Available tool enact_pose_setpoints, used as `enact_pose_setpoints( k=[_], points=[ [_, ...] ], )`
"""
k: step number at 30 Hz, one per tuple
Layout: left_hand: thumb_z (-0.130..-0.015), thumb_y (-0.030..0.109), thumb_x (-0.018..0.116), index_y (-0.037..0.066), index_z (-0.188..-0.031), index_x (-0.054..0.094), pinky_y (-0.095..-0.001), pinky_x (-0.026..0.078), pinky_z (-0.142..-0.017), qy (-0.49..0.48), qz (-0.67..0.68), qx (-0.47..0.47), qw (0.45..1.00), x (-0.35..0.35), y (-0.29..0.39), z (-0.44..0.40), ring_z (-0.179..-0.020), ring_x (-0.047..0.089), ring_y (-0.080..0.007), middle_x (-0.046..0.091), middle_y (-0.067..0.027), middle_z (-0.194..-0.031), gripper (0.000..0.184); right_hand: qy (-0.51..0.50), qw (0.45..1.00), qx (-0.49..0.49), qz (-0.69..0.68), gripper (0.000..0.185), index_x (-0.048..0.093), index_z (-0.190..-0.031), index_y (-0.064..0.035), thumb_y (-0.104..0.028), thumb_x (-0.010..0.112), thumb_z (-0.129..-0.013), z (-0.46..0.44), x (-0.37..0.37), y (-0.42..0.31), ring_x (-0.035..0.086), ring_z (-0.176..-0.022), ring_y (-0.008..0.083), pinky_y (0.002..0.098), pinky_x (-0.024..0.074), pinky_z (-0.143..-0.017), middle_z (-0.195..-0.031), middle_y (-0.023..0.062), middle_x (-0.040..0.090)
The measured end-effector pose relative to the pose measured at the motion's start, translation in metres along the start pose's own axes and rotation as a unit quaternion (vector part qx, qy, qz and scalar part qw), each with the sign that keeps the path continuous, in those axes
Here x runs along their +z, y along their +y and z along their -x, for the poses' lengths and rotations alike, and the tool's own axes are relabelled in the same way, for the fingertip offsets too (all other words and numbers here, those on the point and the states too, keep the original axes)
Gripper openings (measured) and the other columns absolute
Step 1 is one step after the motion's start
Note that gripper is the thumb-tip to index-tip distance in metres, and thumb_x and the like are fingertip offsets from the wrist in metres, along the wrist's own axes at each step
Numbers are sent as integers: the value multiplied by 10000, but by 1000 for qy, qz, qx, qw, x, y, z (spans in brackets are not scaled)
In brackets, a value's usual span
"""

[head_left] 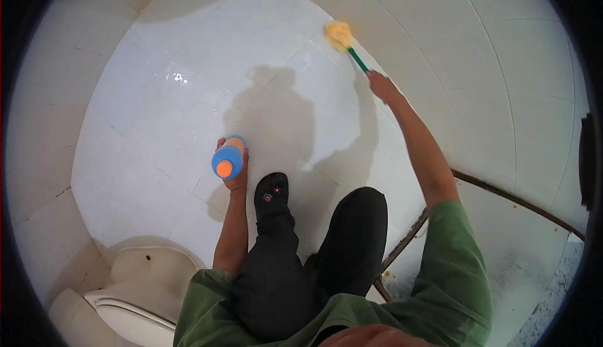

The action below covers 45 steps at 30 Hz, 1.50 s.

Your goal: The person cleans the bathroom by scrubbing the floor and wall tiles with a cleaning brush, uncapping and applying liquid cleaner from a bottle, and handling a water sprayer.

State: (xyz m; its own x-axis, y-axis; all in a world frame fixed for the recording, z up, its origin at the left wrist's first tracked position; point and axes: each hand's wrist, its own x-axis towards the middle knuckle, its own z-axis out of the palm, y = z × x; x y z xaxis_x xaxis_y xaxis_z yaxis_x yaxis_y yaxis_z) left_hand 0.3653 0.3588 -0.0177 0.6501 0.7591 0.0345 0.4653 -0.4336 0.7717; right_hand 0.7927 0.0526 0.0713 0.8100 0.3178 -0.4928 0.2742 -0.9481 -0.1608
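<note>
My left hand [236, 182] is wrapped round a blue bottle [227, 158] with an orange cap, held above the floor in front of my foot. Stretched far ahead, my right hand [380, 87] grips the green handle of a scrubbing brush [339, 35]. Its yellow head, slightly blurred, is at the white tiled floor [163, 127], close to where the floor meets the right-hand wall. The bottle's front label is hidden from this angle.
A toilet [141, 290] stands at the lower left. Tiled walls [433, 27] curve round the floor. A stained door [490, 234] with a dark edge is at the lower right. Wet spots shine on the left floor. My shoe [272, 190] is near the middle.
</note>
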Motion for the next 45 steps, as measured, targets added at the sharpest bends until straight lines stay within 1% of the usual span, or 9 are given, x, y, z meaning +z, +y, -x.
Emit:
enact_pose_setpoints(
  k=[4,8,14,16,25,28,33,41,45],
  points=[
    [-778,235,841,36,-1386,419,-394,379,-1121,40,12,44,998,4,-13,0,-1312,500,-292,540,-137,-1382,766,21,998,-2,-53,500,545,-1252,-96,-457,254,-1065,-11,11,-52,689,-710,412,478,587,-534,-1006,223,693],
    [-787,224,834,23,-1392,420,-408,372,-1131,67,19,72,995,-1,-7,-7,-1318,499,-288,535,-142,-1391,760,-59,996,-33,49,397,496,-1314,-72,-271,265,-1060,111,77,62,596,-1161,393,589,477,-934,-1293,224,575],
    [-775,202,829,14,-1397,419,-443,390,-1120,85,35,81,992,5,-13,0,-1295,511,-327,539,-172,-1373,768,-87,992,84,-31,457,530,-1206,-57,-366,222,-1070,-2,13,-15,638,-1047,443,595,498,-872,-1129,229,661],
    [-854,377,766,14,-1361,439,-424,379,-1127,98,-9,80,992,9,-16,-4,-1304,527,-297,586,-144,-1336,704,39,982,-161,91,425,539,-1153,-30,-348,271,-1065,-125,17,-34,634,-989,469,562,517,-842,-1104,237,663],
    [-817,311,799,6,-1376,414,-447,399,-1111,119,22,105,987,10,-16,-8,-1301,521,-321,584,-163,-1328,744,-106,993,-37,41,458,450,-1375,-192,-471,263,-1063,79,53,5,610,-1036,534,620,468,-931,-1234,258,622],
    [-740,107,846,0,-1423,386,-474,374,-1137,86,24,101,991,8,-18,-6,-1334,469,-348,504,-202,-1412,830,-38,995,-81,45,476,457,-1357,-154,-460,238,-1066,2,69,39,619,-988,536,620,476,-906,-1188,244,647],
    [-731,115,851,-2,-1418,384,-469,370,-1140,92,53,80,991,13,-23,2,-1325,479,-348,505,-202,-1411,839,13,998,-65,-25,449,527,-1232,-109,-427,255,-1068,-106,14,-126,626,-1013,490,595,477,-915,-1138,260,654],
    [-834,334,788,5,-1416,363,-451,371,-1127,94,-41,107,989,3,-15,-8,-1338,498,-316,566,-159,-1369,792,-51,988,-78,123,555,465,-1410,-248,-554,182,-1043,-64,47,-117,601,-1142,484,608,434,-996,-1189,293,640],
    [-801,282,817,25,-1431,367,-449,383,-1119,88,-53,98,990,-1,-12,-4,-1325,503,-318,559,-165,-1366,816,36,994,-88,53,525,525,-1267,-86,-467,231,-1058,-188,-38,-184,620,-1054,486,551,507,-908,-1170,223,662]
  ],
)
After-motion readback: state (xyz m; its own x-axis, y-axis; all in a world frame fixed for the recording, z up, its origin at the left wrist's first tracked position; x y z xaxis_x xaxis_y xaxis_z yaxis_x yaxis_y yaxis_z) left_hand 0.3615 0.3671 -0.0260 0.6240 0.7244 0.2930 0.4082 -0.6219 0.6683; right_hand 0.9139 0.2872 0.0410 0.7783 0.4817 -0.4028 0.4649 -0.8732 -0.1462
